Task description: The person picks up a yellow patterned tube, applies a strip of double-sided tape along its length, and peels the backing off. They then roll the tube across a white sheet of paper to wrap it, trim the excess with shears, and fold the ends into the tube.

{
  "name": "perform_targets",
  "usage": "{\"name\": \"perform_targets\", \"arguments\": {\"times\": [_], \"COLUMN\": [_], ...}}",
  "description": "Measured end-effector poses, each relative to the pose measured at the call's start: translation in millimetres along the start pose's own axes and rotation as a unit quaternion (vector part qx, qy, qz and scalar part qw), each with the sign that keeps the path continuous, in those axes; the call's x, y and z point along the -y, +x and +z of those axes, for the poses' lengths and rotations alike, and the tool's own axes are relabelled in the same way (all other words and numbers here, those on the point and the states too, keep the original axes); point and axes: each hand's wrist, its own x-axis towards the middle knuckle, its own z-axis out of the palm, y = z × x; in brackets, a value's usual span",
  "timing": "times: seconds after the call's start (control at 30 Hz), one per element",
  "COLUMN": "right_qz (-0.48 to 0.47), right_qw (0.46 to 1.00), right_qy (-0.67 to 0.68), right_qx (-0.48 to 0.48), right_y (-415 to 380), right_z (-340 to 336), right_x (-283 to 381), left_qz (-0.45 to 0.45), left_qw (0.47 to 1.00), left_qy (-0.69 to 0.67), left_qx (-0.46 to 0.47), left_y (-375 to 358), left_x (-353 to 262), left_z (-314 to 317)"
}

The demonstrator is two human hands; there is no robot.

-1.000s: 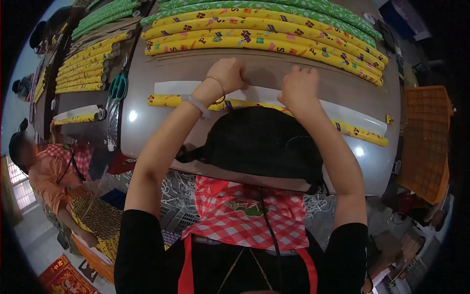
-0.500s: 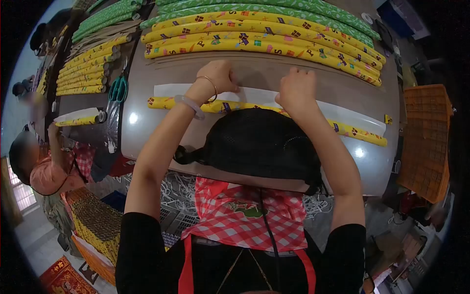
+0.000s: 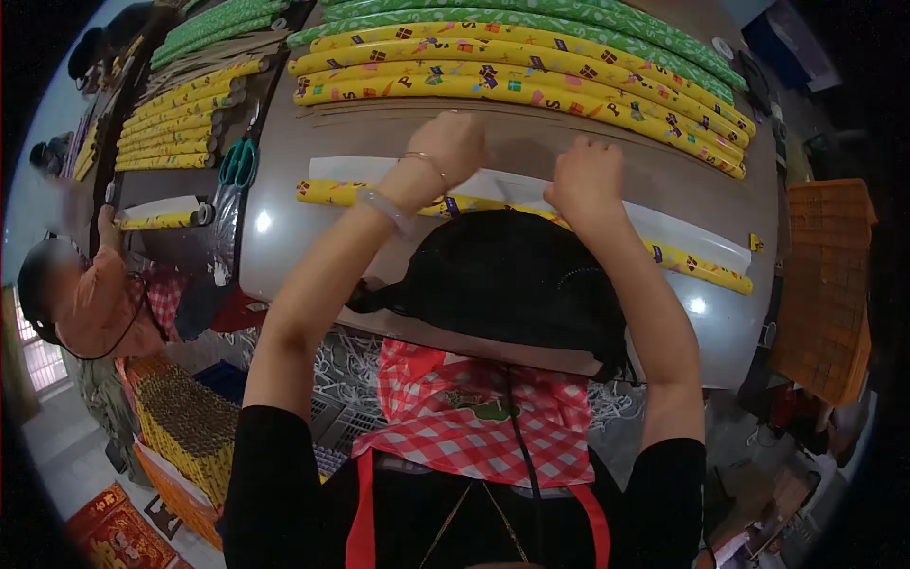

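A roll of yellow printed wrapping paper (image 3: 703,272) lies across the near part of the table, its white underside (image 3: 682,216) showing as a strip along the far edge. My left hand (image 3: 455,150) is raised above that white strip, left of the middle, with fingers curled closed. Whatever it pinches, if anything, is hidden. To the right, my right hand (image 3: 588,176) is closed over the strip and the roll; its fingertips are hidden from view. A black fabric item (image 3: 507,280) covers part of the roll between my forearms.
Several yellow rolls (image 3: 531,95) and green rolls (image 3: 531,40) lie at the back of the table (image 3: 275,256). Teal-handled scissors (image 3: 238,163) are at left. An orange basket (image 3: 820,284) stands right. A co-worker (image 3: 123,294) handles another roll (image 3: 166,216) at left.
My left hand has moved slightly to the right and lifted off the white strip. My right hand stays nearly in place. The whole view has shifted a little.
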Motion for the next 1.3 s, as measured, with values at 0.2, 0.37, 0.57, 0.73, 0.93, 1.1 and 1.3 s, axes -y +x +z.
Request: {"name": "perform_targets", "arguments": {"times": [0.2, 0.37, 0.57, 0.73, 0.93, 1.1, 1.3], "right_qz": [-0.017, -0.022, -0.018, -0.004, -0.014, -0.014, -0.014], "right_qw": [1.000, 0.999, 0.999, 0.999, 1.000, 1.000, 0.997], "right_qy": [0.023, 0.030, 0.028, 0.023, 0.008, 0.005, 0.072], "right_qx": [-0.005, -0.013, -0.037, -0.026, 0.011, 0.024, 0.004], "right_y": [-3, -3, -3, -2, -6, -8, -19], "right_z": [-5, -7, 4, 2, -5, -6, -9], "right_x": [-5, -5, -7, -3, -4, -3, -11], "left_qz": [0.007, -0.037, -0.040, 0.004, 0.033, 0.120, 0.081], "left_qw": [0.996, 0.994, 0.997, 0.998, 0.979, 0.982, 0.967], "left_qy": [-0.026, 0.004, 0.047, -0.026, -0.077, -0.052, -0.170], "left_qx": [0.084, 0.101, -0.041, 0.054, 0.186, 0.138, 0.169], "left_y": [25, 14, -1, 11, 36, 38, 34], "left_x": [-23, -9, 21, -22, -43, -34, -32], "left_z": [25, 2, -5, 7, 17, 38, 29]}}
